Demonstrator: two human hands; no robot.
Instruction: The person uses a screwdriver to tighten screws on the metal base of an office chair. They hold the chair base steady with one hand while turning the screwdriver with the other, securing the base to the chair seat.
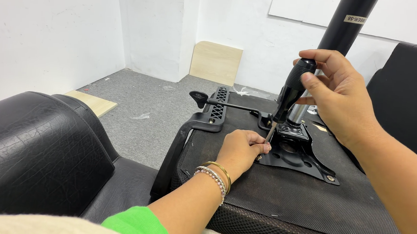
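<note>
Driving position at the underside of an upturned office chair seat [281, 193]. A black-handled screwdriver [292, 93] runs on a slant — handle high and toward the right, tip low and toward the left — so its long axis leans down onto the near-left corner of the black metal mechanism plate [307, 161] that lies flat on the seat's mesh underside. The right hand [338, 93] is closed over the top of the handle, thumb along its side. The left hand [242, 150], wearing beaded and gold bracelets at the wrist, rests on the seat with its fingertips [263, 147] pinched about the lower shaft, right at the tip; whether a screw sits beneath them cannot be told. The left hand is thus the nearer of the two to the point of contact, directly beside it, while the right sits above and to the right along the tool's axis. Behind the handle rises the black gas-lift column [347, 24] from the plate's centre — a lever with a knob [204, 100] runs off to the left toward the plastic armrest bracket [216, 112]. Grey carpet [156, 104] lies beyond.
</note>
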